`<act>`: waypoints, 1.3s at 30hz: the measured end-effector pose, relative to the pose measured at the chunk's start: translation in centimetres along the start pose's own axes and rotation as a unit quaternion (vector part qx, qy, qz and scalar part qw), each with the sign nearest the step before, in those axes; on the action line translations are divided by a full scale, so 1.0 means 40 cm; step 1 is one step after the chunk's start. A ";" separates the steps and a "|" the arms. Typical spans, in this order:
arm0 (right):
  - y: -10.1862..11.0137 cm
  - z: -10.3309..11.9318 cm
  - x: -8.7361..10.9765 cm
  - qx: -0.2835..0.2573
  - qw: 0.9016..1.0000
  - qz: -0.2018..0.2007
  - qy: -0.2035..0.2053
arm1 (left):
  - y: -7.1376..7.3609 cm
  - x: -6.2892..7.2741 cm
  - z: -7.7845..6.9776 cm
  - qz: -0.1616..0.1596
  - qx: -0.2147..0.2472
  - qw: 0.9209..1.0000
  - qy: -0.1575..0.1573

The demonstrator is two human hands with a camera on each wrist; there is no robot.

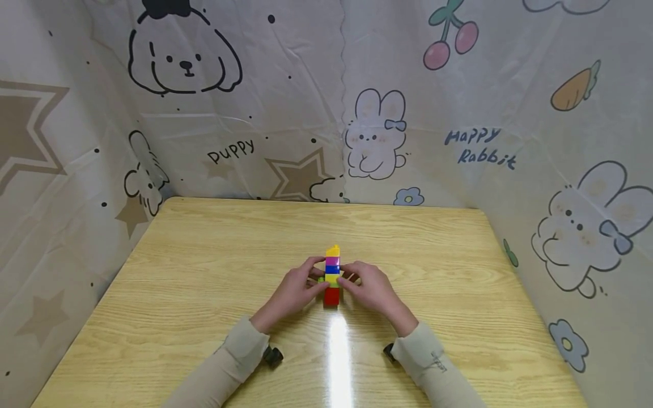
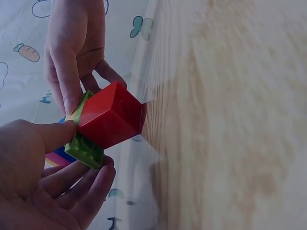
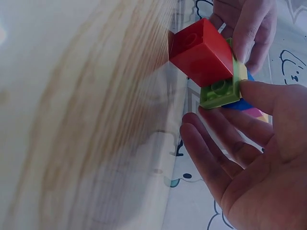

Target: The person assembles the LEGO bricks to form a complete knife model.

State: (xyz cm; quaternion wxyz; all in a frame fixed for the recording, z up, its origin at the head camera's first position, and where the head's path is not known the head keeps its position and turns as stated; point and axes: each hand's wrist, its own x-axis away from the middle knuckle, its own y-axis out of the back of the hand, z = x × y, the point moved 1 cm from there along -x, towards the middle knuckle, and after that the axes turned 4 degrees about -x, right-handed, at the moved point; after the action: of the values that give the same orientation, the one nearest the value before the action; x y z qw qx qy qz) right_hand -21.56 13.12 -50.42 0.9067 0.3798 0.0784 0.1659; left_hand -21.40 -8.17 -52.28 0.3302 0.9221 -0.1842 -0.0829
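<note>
A small tower of toy building blocks stands on the table in the head view. Its red block (image 1: 331, 297) is lowest, with a green plate (image 2: 86, 152) over it. Above come a yellow block (image 1: 332, 279), a blue block (image 1: 333, 270), a magenta block (image 1: 333, 261) and an orange-yellow top piece (image 1: 333, 251). My left hand (image 1: 296, 288) pinches the tower from the left near the green plate, thumb in front. From the right, my right hand (image 1: 371, 287) pinches it at about the same height. Fingers partly hide the middle blocks.
The wooden table (image 1: 229, 238) extends around the tower on all sides. Behind it and at both sides hangs a pale printed curtain (image 1: 285, 113). Small black devices (image 1: 273, 357) sit at the wrists.
</note>
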 end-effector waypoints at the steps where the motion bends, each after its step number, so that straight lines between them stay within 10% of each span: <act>1: -0.001 0.000 -0.001 0.001 1.000 0.001 -0.002 | 0.000 0.000 -0.001 -0.001 -0.002 1.000 0.002; 39: -0.020 -0.005 -0.013 -0.004 0.998 0.055 -0.012 | -0.021 0.003 0.009 -0.008 -0.084 0.996 -0.018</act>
State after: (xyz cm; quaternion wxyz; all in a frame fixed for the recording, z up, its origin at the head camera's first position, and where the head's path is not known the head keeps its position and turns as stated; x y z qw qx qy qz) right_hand -21.89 12.53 -51.12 0.8985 0.3820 0.0454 0.2115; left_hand -21.17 -7.82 -53.09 0.4028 0.8907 -0.1751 -0.1177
